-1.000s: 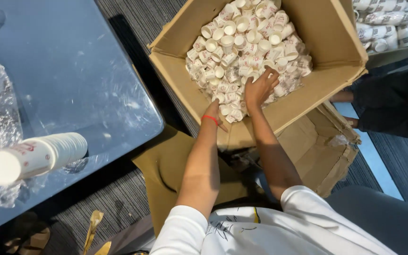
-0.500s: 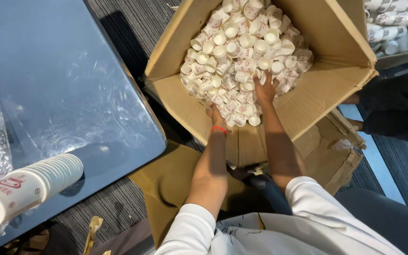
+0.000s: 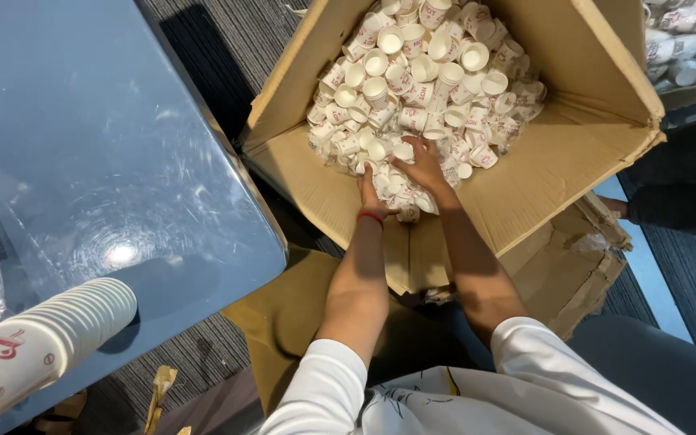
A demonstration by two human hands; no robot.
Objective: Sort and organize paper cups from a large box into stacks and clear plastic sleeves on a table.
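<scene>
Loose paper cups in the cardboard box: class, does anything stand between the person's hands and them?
Nothing visible does. The left hand and right hand already rest in the pile of loose paper cups inside the open cardboard box, flaps folded back.

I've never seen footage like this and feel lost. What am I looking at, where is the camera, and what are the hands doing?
No machine here: a person wears a camera on the head, looking down at their own arms. Both hands reach into a big cardboard box on the floor, filled with loose small paper cups. The left hand, with a red band at the wrist, and the right hand are dug into the cups; their grip is hidden. On the glossy table to the left lies a stack of nested cups.
</scene>
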